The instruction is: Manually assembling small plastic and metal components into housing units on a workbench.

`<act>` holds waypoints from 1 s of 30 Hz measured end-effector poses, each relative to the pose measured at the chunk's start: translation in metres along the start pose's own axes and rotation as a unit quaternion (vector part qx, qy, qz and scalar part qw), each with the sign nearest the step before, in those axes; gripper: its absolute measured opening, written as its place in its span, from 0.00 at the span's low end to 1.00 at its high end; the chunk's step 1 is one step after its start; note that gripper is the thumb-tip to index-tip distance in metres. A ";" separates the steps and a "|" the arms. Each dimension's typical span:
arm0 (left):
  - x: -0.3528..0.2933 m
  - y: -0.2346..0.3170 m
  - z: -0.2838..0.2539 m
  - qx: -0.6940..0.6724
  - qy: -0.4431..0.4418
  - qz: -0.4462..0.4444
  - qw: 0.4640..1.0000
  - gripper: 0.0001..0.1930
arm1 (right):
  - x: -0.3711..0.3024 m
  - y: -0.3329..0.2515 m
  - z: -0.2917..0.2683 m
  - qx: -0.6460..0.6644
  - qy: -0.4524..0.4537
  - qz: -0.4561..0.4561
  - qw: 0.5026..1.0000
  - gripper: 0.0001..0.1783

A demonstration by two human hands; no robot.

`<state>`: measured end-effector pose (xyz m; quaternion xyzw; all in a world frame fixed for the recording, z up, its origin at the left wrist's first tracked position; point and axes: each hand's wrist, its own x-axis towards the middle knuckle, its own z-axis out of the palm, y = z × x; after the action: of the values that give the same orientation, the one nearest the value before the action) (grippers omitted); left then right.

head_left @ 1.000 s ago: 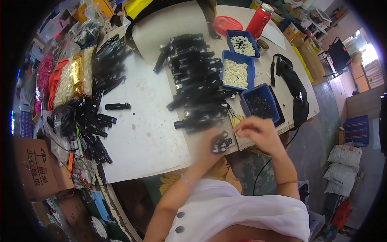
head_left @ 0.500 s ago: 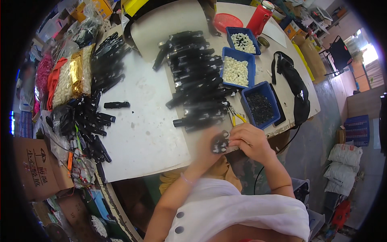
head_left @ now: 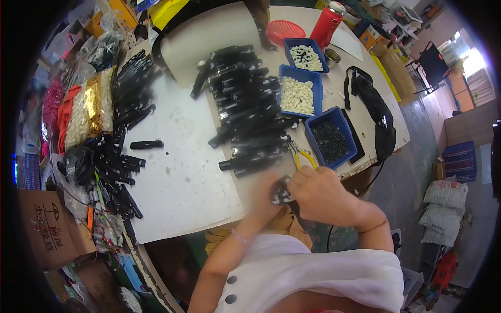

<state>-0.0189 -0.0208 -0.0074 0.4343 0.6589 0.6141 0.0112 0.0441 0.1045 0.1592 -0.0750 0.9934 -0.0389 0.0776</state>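
Close to the table's front edge, my left hand [head_left: 262, 197] is closed round a bundle of black pieces with white tips [head_left: 281, 192]; motion blurs it. My right hand [head_left: 324, 197] presses its bent fingers together at the bundle's right side. What those fingers pinch, if anything, is hidden. Just beyond lie pliers with yellow handles [head_left: 302, 157]. A long stack of black tube-shaped pieces [head_left: 245, 99] reaches away from my hands. To its right stand a blue bin of small black parts [head_left: 330, 138] and a blue bin of cream-white pieces [head_left: 297, 94].
Farther back are another blue bin [head_left: 307, 56], a red basket [head_left: 286, 32], a red flask [head_left: 329, 23] and a small tin [head_left: 332, 56]. A black pouch [head_left: 377, 115] lies at right. One black piece [head_left: 146, 145] rests on the white sheet [head_left: 182, 193], beside a left-hand black pile [head_left: 115, 169].
My right hand has turned over the bundle, its back now facing up and its elbow farther out. The bundle has shifted slightly left and down. The whole view has shifted a little.
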 end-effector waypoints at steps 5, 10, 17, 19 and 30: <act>0.007 0.001 -0.001 0.032 0.019 -0.012 0.999 0.30 | 0.039 0.092 -0.001 0.199 0.056 0.023 0.978 0.10; 0.011 0.007 0.004 0.050 0.017 -0.011 0.999 0.29 | 0.107 0.183 0.063 0.019 0.112 0.173 0.978 0.12; 0.007 0.005 0.001 0.039 0.018 -0.038 0.998 0.28 | 0.095 0.185 0.045 0.097 0.179 0.270 0.941 0.12; 0.008 0.006 0.000 0.043 0.016 -0.029 0.999 0.28 | 0.083 0.183 0.043 0.128 0.241 0.250 0.929 0.12; 0.012 0.005 -0.002 0.002 0.002 -0.019 1.000 0.29 | 0.011 0.024 0.003 0.411 0.202 0.031 0.889 0.08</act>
<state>-0.0245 -0.0160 0.0027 0.4205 0.6682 0.6134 0.0201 0.0304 0.1262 0.1520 0.0038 0.8847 -0.4554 -0.0998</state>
